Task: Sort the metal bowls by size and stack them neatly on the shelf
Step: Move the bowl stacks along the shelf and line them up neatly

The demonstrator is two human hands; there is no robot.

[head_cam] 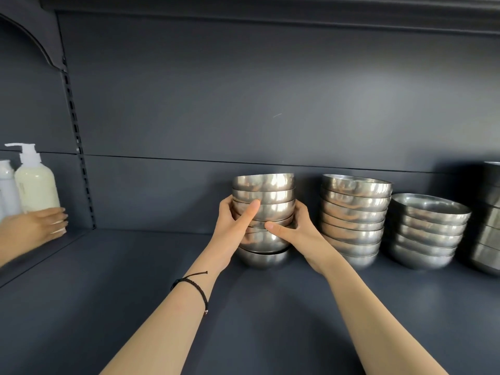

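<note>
Shelf (135,280) holds three shiny stacks, and the small bowl stack (263,201) stands leftmost (a bit crooked). Left hand (235,226) and right hand (297,228) wrap its sides, fingers curled tight. Smooth metal looks slippery, so gripping low seems safest

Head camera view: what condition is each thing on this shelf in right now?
Left hand: gripping smallest stack.
Right hand: gripping same stack.
Smallest bowl stack: upright on shelf, slightly uneven.
Middle bowl stack: nested, free-standing.
Wider bowl stack: nested, shorter.
Dark stack: partly out of frame.
Pump bottle: upright.
</note>
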